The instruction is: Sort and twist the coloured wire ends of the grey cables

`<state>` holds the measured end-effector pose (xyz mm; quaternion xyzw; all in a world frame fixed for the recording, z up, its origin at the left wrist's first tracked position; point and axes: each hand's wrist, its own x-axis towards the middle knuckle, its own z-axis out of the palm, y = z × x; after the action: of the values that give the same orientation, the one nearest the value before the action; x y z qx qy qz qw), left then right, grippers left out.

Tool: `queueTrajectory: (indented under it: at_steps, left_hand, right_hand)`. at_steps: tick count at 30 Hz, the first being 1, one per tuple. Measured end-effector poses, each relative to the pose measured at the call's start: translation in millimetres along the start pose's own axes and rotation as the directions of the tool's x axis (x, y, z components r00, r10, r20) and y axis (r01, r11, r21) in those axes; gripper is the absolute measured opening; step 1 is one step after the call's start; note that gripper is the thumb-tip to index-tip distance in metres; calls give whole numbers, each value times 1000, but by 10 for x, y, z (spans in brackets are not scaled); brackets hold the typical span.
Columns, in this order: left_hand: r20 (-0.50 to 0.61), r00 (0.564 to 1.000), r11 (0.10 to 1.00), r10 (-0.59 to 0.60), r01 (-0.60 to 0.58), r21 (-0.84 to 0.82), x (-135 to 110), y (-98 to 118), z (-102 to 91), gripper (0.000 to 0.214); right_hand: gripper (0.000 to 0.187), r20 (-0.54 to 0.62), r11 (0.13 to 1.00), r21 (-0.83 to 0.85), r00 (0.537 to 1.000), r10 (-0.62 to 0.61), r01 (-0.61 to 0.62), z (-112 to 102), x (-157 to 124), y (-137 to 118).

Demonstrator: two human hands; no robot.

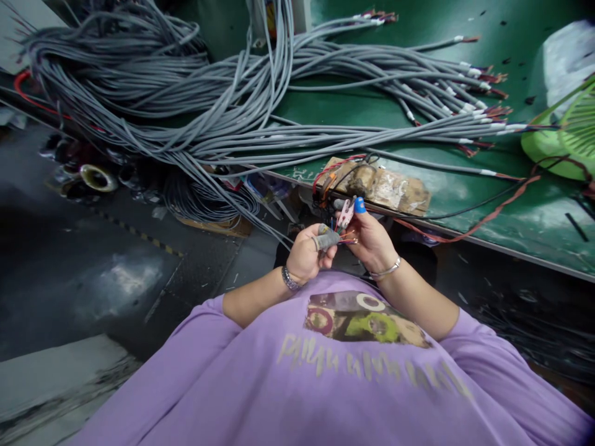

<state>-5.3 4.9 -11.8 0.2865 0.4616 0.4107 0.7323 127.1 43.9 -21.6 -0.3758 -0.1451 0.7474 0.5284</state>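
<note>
Just in front of my chest, my left hand [310, 253] is closed on the end of a grey cable. Thin coloured wires [348, 237] with bare copper tips fan out to the right from its fingers. A grey cover sits over a finger or thumb of that hand. Close beside it, my right hand [372, 238] pinches a small pale pink tool [346, 214] with holes in it; its exact kind I cannot make out. The right thumb wears a blue finger cap [359, 205]. Some wires run close to the pink tool, but whether it touches them is unclear.
A large bundle of grey cables [223, 111] lies across the green bench [469, 232], stripped ends to the right. A taped block [385, 188] sits at the bench edge. A green fan [548, 145] stands right. Coiled cable [209, 201] and spools [98, 178] lie below left.
</note>
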Motion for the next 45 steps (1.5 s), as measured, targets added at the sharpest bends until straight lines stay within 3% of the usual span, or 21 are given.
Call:
queueTrajectory:
  at_steps: [11,19,24,32,40,45]
  left_hand:
    - [0,1000,999,3,-3,39,-60,-12,13,39]
    - [-18,999,997,45,-44,59,-141,-27,-52,38]
    - [-42,998,997,55,-53,47,-113,3,-17,37]
    - [-11,1000,1000,14,-15,-21,-18,44,-6,36]
    - [12,1000,999,-15,16,-30,7,48,15,34]
    - [9,1000,999,-24,24,-24,10,49,29,34]
  right_hand:
    - [50,17,996,14,996,90,-90,30,-67,-39]
    - [58,107,989,-95,987,123,-113,-70,-64,-76]
    - [45,89,992,-118,994,60,-49,-66,-65,-72]
    - [52,55,987,-150,998,-44,52,-67,-15,-27]
    - [32,50,995,26,994,100,-101,-36,-35,-87]
    - [28,94,991,79,990,103,-110,-84,17,-42]
